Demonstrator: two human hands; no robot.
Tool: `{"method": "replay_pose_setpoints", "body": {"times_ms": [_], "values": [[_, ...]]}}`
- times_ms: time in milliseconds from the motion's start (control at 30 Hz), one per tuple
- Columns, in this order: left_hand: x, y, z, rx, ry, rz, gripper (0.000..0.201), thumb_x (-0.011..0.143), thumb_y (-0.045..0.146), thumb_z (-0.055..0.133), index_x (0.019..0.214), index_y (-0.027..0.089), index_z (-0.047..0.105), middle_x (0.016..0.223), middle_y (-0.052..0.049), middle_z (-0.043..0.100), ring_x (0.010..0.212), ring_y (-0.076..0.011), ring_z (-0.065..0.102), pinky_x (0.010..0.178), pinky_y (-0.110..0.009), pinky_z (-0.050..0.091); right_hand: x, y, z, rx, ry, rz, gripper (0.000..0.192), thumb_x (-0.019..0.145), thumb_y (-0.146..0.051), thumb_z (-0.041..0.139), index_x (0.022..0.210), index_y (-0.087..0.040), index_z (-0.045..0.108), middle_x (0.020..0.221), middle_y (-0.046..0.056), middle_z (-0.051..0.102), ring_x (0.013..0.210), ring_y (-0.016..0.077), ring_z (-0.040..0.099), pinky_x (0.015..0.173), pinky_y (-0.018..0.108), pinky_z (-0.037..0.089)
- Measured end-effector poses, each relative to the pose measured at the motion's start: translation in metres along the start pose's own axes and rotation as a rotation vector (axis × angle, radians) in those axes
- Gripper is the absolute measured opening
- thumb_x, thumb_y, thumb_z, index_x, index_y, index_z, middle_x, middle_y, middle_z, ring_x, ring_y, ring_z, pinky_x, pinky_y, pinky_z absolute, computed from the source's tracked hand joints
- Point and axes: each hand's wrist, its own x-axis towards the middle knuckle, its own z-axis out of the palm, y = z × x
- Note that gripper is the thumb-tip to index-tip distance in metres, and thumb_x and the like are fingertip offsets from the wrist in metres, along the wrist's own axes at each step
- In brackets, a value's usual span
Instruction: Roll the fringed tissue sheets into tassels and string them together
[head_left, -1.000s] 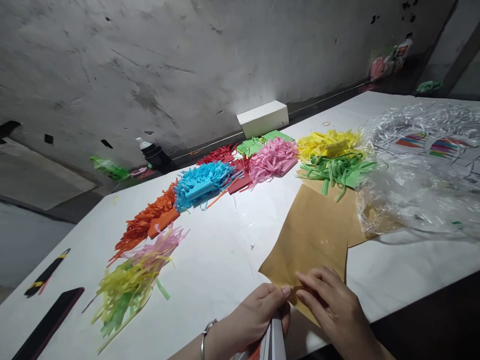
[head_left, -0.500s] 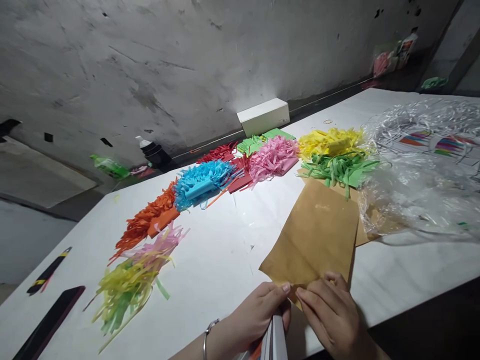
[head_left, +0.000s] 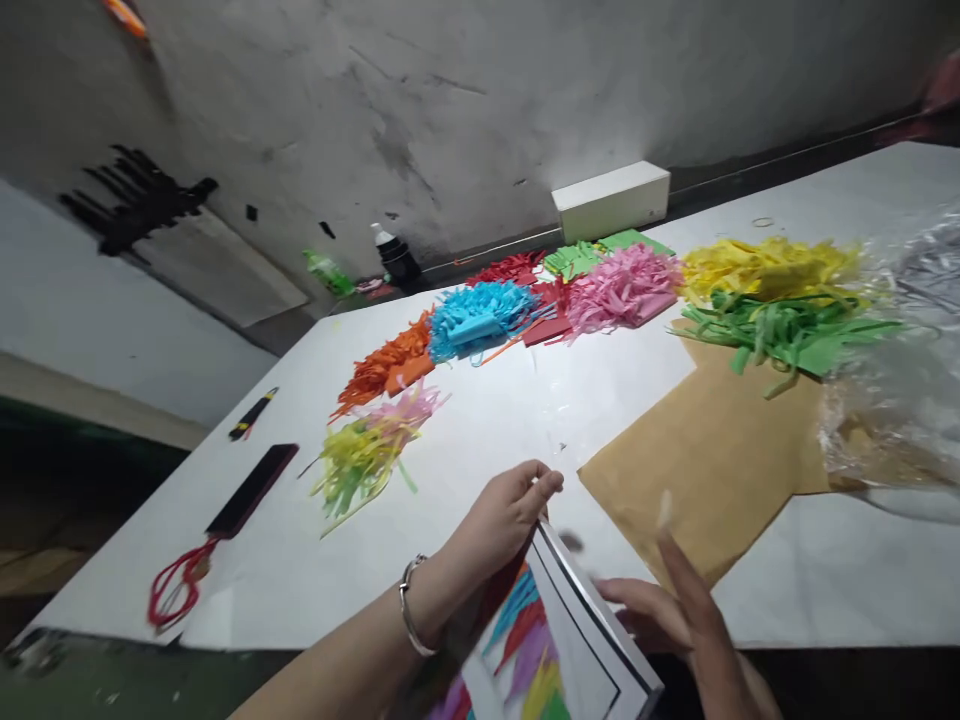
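Fingers of the left hand [head_left: 504, 517] pinch the top edge of a printed sheet stack [head_left: 559, 640]. Just right, the blurred right hand [head_left: 679, 615] lies spread, fingertips over brown paper [head_left: 712, 470] beyond it.

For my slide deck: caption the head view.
Left hand lifts a printed card beside brown paper, shredded paper piles behind.

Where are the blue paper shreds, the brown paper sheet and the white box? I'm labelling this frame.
blue paper shreds [head_left: 480, 312], head view, middle of the pile.
brown paper sheet [head_left: 712, 460], head view, bare centre.
white box [head_left: 611, 200], head view, front face.
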Motion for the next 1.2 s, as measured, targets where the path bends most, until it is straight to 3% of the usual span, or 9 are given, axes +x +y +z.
{"method": "replay_pose_setpoints", "body": {"times_ms": [100, 267, 367, 467, 600, 667, 800, 1067, 1200], "values": [[-0.032, 0.016, -0.035, 0.070, 0.143, 0.214, 0.046, 0.097, 0.060, 0.050, 0.093, 0.018, 0.070, 0.072, 0.001, 0.056, 0.070, -0.0168, 0.053, 0.066, -0.027, 0.041, 0.020, -0.006, 0.017, 0.006, -0.018, -0.051, 0.076, 0.101, -0.038, 0.057, 0.162, -0.027, 0.013, 0.113, 0.011, 0.075, 0.086, 0.0175, 0.076, 0.076, 0.024, 0.063], [-0.089, 0.014, -0.052, 0.099, 0.038, 0.656, 0.023, 0.089, 0.031, 0.076, 0.110, 0.022, 0.077, 0.107, -0.009, 0.067, 0.088, -0.0187, 0.068, 0.073, -0.025, 0.054, 0.059, -0.006, -0.002, 0.041, -0.107, -0.235, 0.075, 0.099, -0.025, 0.058, 0.161, -0.031, 0.017, 0.119, 0.009, 0.072, 0.103, 0.0186, 0.073, 0.085, 0.028, 0.062], [-0.100, -0.010, -0.036, 0.005, 0.078, 0.610, 0.017, 0.093, 0.020, 0.070, 0.108, 0.021, 0.079, 0.100, -0.010, 0.070, 0.083, -0.0176, 0.070, 0.067, -0.024, 0.055, 0.065, -0.013, -0.016, -0.051, -0.040, -0.282, 0.059, 0.094, -0.028, 0.068, 0.148, -0.034, 0.046, 0.131, 0.011, 0.063, 0.103, 0.0207, 0.069, 0.080, 0.029, 0.063], [-0.094, -0.031, -0.017, -0.097, 0.078, 0.544, 0.017, 0.093, 0.026, 0.071, 0.104, 0.019, 0.081, 0.098, -0.012, 0.070, 0.081, -0.0197, 0.070, 0.065, -0.026, 0.054, 0.066, -0.030, -0.021, -0.126, 0.075, -0.323, 0.016, 0.091, -0.025, 0.071, 0.106, -0.031, 0.071, 0.117, 0.007, 0.062, 0.102, 0.0216, 0.066, 0.078, 0.029, 0.061], [-0.082, -0.039, -0.004, -0.153, 0.050, 0.511, 0.017, 0.092, 0.029, 0.072, 0.102, 0.019, 0.082, 0.095, -0.011, 0.070, 0.081, -0.0196, 0.068, 0.067, -0.027, 0.052, 0.074, -0.052, -0.016, -0.059, -0.387, -0.174, 0.011, 0.094, -0.022, 0.066, 0.084, -0.028, 0.067, 0.079, -0.001, 0.066, 0.075, 0.0158, 0.065, 0.062, 0.024, 0.054], [-0.077, -0.038, -0.002, -0.177, 0.040, 0.506, 0.016, 0.091, 0.028, 0.072, 0.101, 0.020, 0.082, 0.095, -0.010, 0.070, 0.082, -0.0188, 0.068, 0.068, -0.027, 0.051, 0.079, -0.055, -0.012, -0.066, -0.490, -0.050, 0.013, 0.093, -0.022, 0.066, 0.080, -0.027, 0.065, 0.075, -0.003, 0.065, 0.070, 0.0139, 0.063, 0.057, 0.022, 0.050], [-0.070, -0.038, -0.001, -0.229, 0.022, 0.487, 0.014, 0.091, 0.027, 0.073, 0.100, 0.022, 0.082, 0.094, -0.008, 0.069, 0.084, -0.0185, 0.068, 0.071, -0.026, 0.051, 0.083, -0.048, -0.007, -0.049, -0.472, 0.043, 0.011, 0.091, -0.022, 0.063, 0.080, -0.025, 0.063, 0.077, -0.003, 0.065, 0.069, 0.0136, 0.062, 0.057, 0.021, 0.051], [-0.064, -0.039, 0.003, -0.245, 0.006, 0.498, 0.014, 0.091, 0.026, 0.073, 0.102, 0.022, 0.081, 0.092, -0.006, 0.069, 0.083, -0.0173, 0.068, 0.073, -0.026, 0.052, 0.081, -0.040, 0.000, -0.235, -0.418, -0.063, 0.014, 0.089, -0.011, 0.058, 0.082, -0.024, 0.056, 0.078, -0.002, 0.062, 0.069, 0.0132, 0.061, 0.058, 0.023, 0.050], [-0.063, -0.041, 0.004, -0.260, 0.027, 0.493, 0.013, 0.090, 0.025, 0.074, 0.100, 0.022, 0.081, 0.092, -0.005, 0.068, 0.082, -0.0161, 0.068, 0.071, -0.024, 0.052, 0.070, -0.028, 0.003, -0.323, -0.195, -0.236, 0.027, 0.092, -0.017, 0.063, 0.117, -0.022, 0.055, 0.099, 0.004, 0.061, 0.085, 0.0170, 0.062, 0.068, 0.027, 0.055]]}}
